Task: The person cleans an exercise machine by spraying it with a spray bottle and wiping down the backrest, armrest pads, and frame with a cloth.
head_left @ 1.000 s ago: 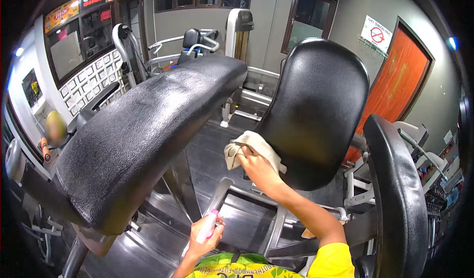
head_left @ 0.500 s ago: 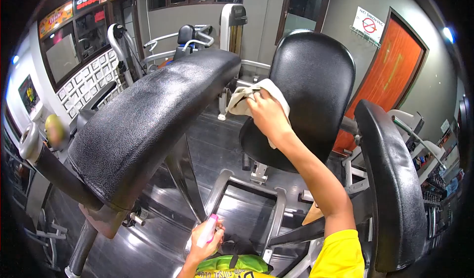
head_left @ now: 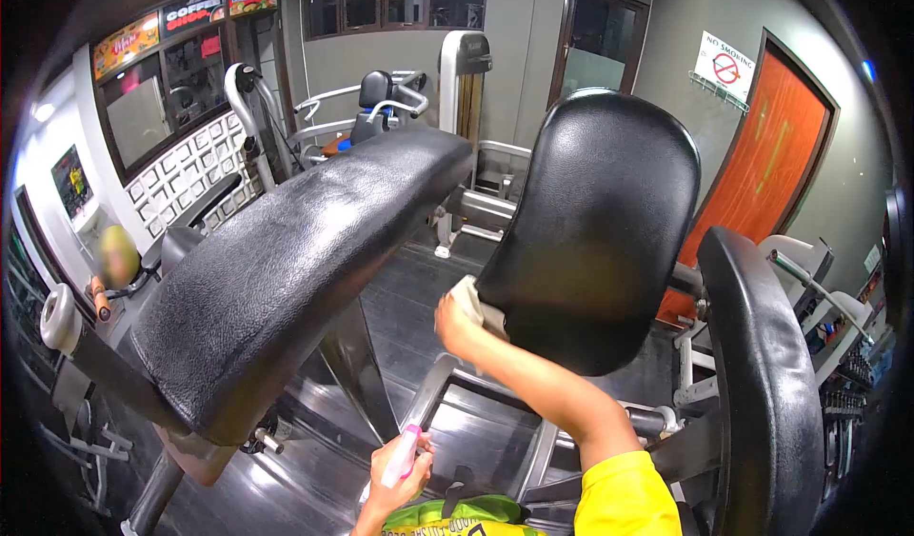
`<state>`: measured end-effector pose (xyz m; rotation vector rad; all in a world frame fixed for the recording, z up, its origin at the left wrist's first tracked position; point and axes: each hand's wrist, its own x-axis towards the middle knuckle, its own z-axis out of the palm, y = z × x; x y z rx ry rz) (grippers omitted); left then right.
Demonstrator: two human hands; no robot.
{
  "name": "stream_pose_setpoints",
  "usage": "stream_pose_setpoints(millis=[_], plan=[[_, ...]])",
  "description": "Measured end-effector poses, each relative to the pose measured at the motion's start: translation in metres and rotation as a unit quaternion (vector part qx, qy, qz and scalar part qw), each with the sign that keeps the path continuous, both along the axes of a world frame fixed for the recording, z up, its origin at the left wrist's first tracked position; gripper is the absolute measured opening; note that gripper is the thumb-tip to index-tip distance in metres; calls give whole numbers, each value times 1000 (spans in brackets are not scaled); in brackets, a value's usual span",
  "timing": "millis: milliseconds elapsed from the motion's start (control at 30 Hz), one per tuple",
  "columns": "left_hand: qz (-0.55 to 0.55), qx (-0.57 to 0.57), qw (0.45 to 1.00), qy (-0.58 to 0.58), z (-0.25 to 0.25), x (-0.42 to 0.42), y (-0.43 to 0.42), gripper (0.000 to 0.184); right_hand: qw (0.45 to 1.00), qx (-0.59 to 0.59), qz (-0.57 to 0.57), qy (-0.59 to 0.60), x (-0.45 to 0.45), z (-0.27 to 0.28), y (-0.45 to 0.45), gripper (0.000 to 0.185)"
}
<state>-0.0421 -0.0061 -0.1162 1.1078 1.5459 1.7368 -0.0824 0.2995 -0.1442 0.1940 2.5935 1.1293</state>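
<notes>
My right hand point(head_left: 459, 331) is closed on a pale cloth point(head_left: 470, 298), at the left side of the black seat point(head_left: 576, 341). Part of the cloth is hidden behind that hand and wrist. Above the seat rises a black padded backrest point(head_left: 617, 174). Low in the view, close to my body, my left hand point(head_left: 388, 471) grips a small bottle point(head_left: 403, 452) that is white or clear with a pink top. To the left of both hands is a long black arm pad point(head_left: 305, 241).
A second black pad point(head_left: 762, 365) stands at the right. Grey metal frame bars point(head_left: 433, 388) run beneath the seat. Other gym machines point(head_left: 376, 103) stand by the back wall, near an orange door point(head_left: 762, 146). A person point(head_left: 119, 260) is at the far left.
My right hand has moved down and left with the cloth, from in front of the backrest to the seat's left side. The left hand keeps the bottle in nearly the same place.
</notes>
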Motion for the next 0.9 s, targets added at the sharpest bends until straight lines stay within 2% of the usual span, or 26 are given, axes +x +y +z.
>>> stream_pose_setpoints(millis=[33,67,100,167,200,233,300,367,433,500,567,600,633,700,767,800,833,900], plan=[[0,5,1000,7,0,-1,4,24,1000,-11,21,-6,19,38,-31,30],[2,8,1000,14,0,-1,7,25,995,-88,2,-41,22,60,-40,25],[5,7,1000,12,-1,0,9,25,995,-90,6,-43,23,62,-41,25],[27,36,999,-19,-4,1,17,25,973,-224,-26,40,24,66,-39,19],[39,39,997,49,1,0,21,25,968,-238,-77,34,32,115,-56,20],[40,38,997,47,-1,1,25,25,977,-179,-42,104,32,112,-49,17],[48,12,999,-21,-5,3,30,24,942,-66,-32,327,37,136,-51,14],[43,19,999,-25,-7,4,35,24,931,-62,-107,344,33,173,-35,13],[34,32,998,-38,-7,4,39,24,949,-89,-132,274,42,194,-20,16],[28,25,999,-36,-8,0,43,24,968,-24,-138,206,36,174,-17,15],[18,16,999,-34,-9,-5,46,25,978,-60,-135,145,27,162,-23,14],[14,29,999,-26,-9,-8,47,25,983,-60,-162,64,21,155,-26,14],[11,45,999,-18,-8,-10,49,25,983,-58,-165,63,14,148,-30,14],[6,47,998,-34,-4,-13,51,25,968,-86,-236,-26,3,130,-38,24],[-1,48,998,-49,-3,-18,53,26,985,-48,-125,-113,5,89,-39,29],[-4,43,998,-46,-3,-20,53,26,997,-33,-37,-62,14,66,-40,29],[-6,37,998,-45,-4,-21,53,26,997,-34,-41,-62,16,57,-40,29],[-14,39,999,-34,-2,-23,51,27,987,-129,-64,-64,16,39,-39,28]])
